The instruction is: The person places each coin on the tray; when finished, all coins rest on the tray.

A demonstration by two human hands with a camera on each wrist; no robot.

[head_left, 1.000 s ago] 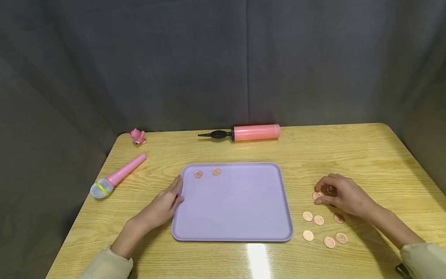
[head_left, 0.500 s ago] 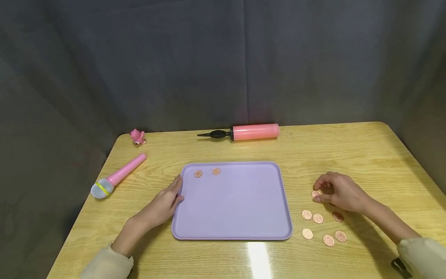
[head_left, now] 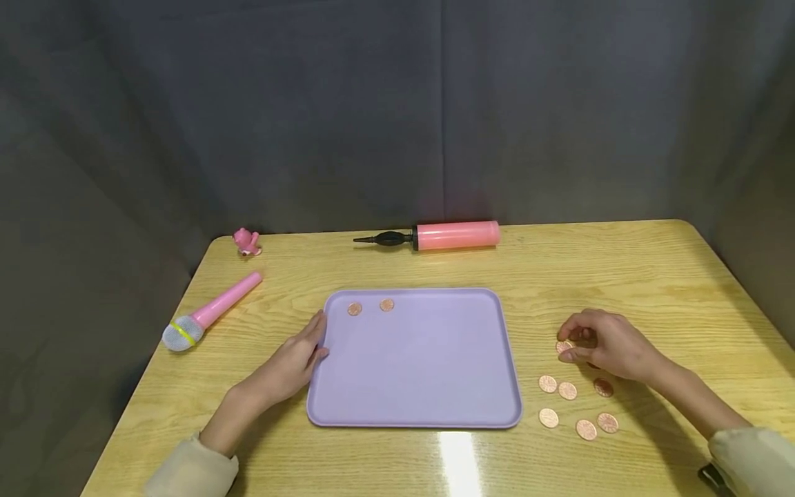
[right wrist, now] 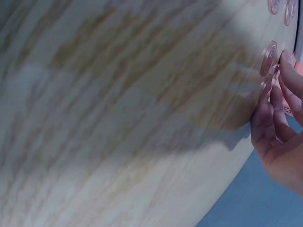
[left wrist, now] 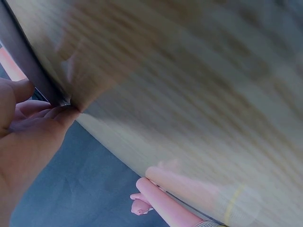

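Evidently the right hand (head_left: 615, 348) pinched a coin (head_left: 564, 347) off the right edge of the tray (head_left: 422, 373), thumb and forefinger slightly parted around it; the left hand (head_left: 292, 366) gripped the tray's left edge; only two coins (head_left: 355, 309) lay inside, by its far left corner, seemingly an early stage; at least six loose coins (head_left: 568, 391) were left on the table (head_left: 671, 290)

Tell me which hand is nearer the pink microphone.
Left. The left hand is right of the pink microphone, gripping the tray; the right hand is beyond the tray, at a coin.
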